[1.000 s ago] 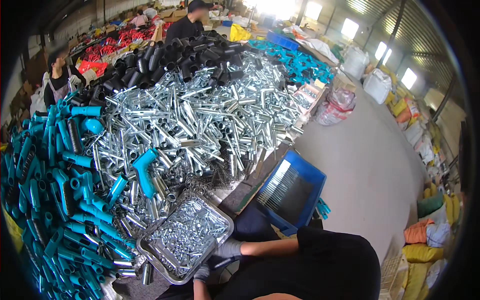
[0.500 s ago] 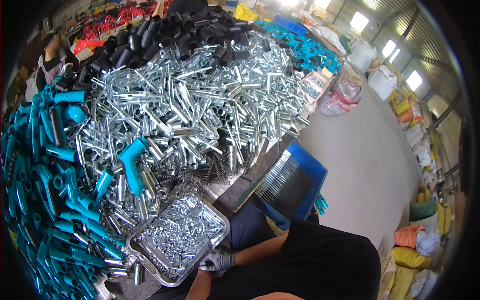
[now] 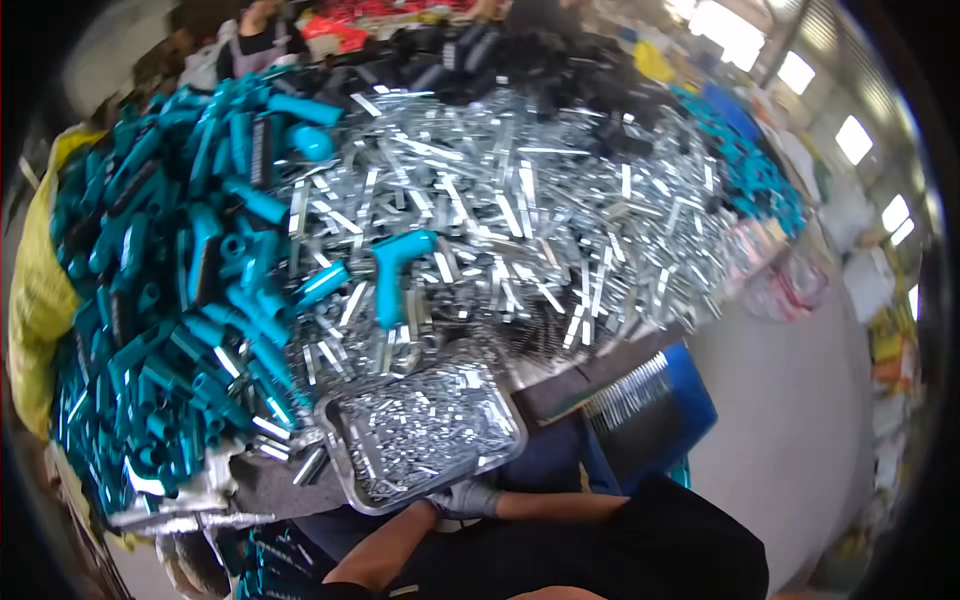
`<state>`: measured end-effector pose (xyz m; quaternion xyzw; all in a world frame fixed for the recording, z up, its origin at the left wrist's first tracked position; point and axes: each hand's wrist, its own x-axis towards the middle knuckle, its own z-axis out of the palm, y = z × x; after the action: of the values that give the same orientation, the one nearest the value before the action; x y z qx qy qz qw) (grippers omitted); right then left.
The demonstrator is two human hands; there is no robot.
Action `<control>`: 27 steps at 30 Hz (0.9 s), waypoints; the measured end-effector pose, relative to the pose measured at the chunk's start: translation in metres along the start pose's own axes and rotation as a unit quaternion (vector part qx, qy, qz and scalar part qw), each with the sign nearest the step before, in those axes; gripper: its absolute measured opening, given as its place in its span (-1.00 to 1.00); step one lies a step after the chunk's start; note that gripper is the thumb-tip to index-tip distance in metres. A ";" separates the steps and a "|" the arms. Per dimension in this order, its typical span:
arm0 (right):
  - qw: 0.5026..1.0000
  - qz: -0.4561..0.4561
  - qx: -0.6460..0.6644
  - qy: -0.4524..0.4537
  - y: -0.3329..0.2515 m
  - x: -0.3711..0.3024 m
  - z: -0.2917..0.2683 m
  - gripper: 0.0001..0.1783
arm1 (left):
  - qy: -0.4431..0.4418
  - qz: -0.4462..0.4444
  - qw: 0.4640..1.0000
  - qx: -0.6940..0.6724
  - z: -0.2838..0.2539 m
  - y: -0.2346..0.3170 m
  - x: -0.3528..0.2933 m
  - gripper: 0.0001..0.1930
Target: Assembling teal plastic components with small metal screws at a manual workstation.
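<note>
My right hand (image 3: 472, 498), in a pale grey glove, meets my left hand (image 3: 430, 508) just below the near rim of a metal tray (image 3: 498, 462). The two hands overlap, and their fingers are hidden or smeared by motion. Whether they hold anything I cannot make out. Small shiny metal parts (image 3: 425, 430) fill the tray, which is tilted at the table's edge. Beyond it a teal pistol-shaped housing (image 3: 390, 275) lies on a wide heap of silvery metal tubes (image 3: 480, 210). Dark coil springs (image 3: 545, 330) lie between the tray and that heap.
Teal tubular housings (image 3: 190, 290) are piled to the left, beside a yellow sack (image 3: 40, 300). Black tubes (image 3: 470, 70) lie at the back. A blue bin (image 3: 690, 400) with rows of metal rods stands at right. Another person (image 3: 262, 40) is at the far left.
The whole view has swung left, so the heaps, tray and bin appear farther right, with blur. My hands remain together at the tray's near rim.
</note>
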<state>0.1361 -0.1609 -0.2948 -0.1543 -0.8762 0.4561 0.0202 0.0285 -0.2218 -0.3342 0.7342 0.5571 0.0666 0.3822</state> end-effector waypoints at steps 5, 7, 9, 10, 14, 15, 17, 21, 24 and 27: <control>0.999 -0.011 -0.014 -0.050 -0.007 -0.004 0.003 -0.34 | -0.021 -0.022 1.000 -0.008 0.003 0.006 -0.003 -0.49; 0.997 0.004 -0.003 -0.082 -0.015 -0.005 -0.011 -0.40 | -0.029 -0.026 0.999 -0.010 0.009 0.008 -0.003 -0.51; 0.990 0.071 0.011 -0.119 -0.007 -0.009 -0.009 -0.43 | -0.044 -0.012 0.999 -0.009 0.001 0.006 0.007 -0.52; 0.996 0.037 0.002 -0.087 -0.004 -0.006 -0.009 -0.44 | -0.047 -0.008 0.999 -0.011 -0.003 0.004 0.013 -0.53; 0.704 0.601 0.322 0.200 -0.098 0.029 -0.050 -0.40 | 0.024 -0.030 0.999 -0.022 0.033 0.025 0.014 -0.53; 0.708 0.605 0.311 0.191 -0.093 0.025 -0.058 -0.40 | 0.031 -0.035 0.998 -0.034 -0.026 0.074 -0.007 -0.53; 0.890 0.396 0.191 0.122 -0.083 -0.004 -0.072 -0.43 | 0.069 -0.066 0.995 -0.029 -0.112 0.151 -0.075 -0.59; 0.978 -0.165 -0.002 -0.127 -0.057 -0.053 -0.092 -0.47 | 0.405 -0.119 0.868 -0.261 -0.124 0.184 -0.144 -0.68; 0.884 0.218 0.365 -0.193 -0.072 -0.029 -0.082 -0.49 | 0.465 -0.166 0.852 -0.173 -0.124 0.193 -0.157 -0.73; 0.839 0.264 0.428 -0.210 -0.003 -0.011 -0.065 -0.51 | 0.480 -0.147 0.847 -0.174 -0.130 0.202 -0.180 -0.73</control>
<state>0.1567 -0.1143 -0.2530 -0.2562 -0.5033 0.7950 -0.2215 0.0485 -0.3322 -0.0560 0.4417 0.7519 0.4497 0.1934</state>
